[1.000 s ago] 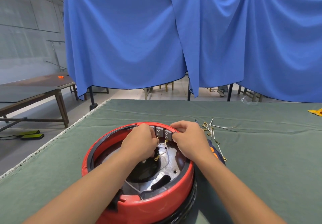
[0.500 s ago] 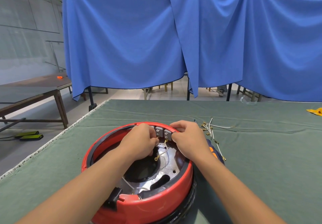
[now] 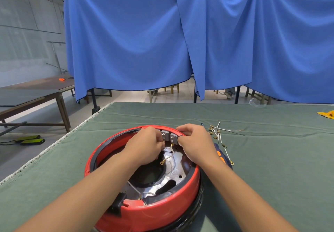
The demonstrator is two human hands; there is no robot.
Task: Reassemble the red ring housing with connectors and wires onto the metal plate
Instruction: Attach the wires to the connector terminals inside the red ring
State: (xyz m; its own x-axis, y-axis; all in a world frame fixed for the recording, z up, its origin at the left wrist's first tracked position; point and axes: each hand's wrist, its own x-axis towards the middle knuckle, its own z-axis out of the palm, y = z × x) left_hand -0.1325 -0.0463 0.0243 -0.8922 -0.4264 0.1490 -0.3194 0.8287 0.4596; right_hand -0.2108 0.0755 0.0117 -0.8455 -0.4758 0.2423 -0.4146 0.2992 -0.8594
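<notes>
Red ring housing [image 3: 144,212] sat near on the desk [image 3: 271,177]. Both hands worked the far-rim connectors [image 3: 169,136]: left hand [image 3: 144,146] curled, seemingly pinching a wire; right hand [image 3: 195,141] gripping the rim. Next probably seating that terminal.

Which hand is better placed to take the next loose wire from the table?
Right, probably. The loose wires lie on the green cloth beside the right hand, outside the red ring housing. The left hand is inside the ring, its grip curled at a wire under the grey connectors.
</notes>
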